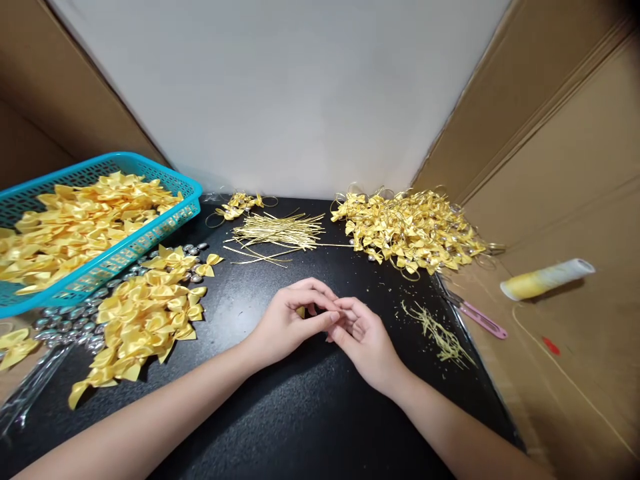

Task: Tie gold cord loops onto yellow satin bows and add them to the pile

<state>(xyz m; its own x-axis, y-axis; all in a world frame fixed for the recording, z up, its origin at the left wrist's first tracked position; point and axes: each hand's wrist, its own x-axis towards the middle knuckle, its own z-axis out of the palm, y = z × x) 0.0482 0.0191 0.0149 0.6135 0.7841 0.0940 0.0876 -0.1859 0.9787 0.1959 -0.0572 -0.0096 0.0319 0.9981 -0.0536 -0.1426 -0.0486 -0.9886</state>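
From the head view, we see our two hands meeting over the middle of the black tabletop (310, 427). Our left hand (300, 320) curls round a piece of yellow satin (301, 311), mostly hidden behind the fingers. Our right hand (367, 343) has its fingers bent narrow, tips against the left's; we cannot tell whether it grips anything.

Beyond them, toward the far edge, lies a bundle of gold cords (280, 230), with a few beaded bows (243, 204) just beside it. A heap of beaded bows with gold loops (410, 227) fills the far right corner. Near the right edge we have cord clippings (443, 333), and a pink-handled tool (483, 319) lies across that edge. Toward the left edge sit loose yellow satin bows (145, 310), silvery beads (67, 323) and a turquoise basket (113, 267) holding more yellow bows.
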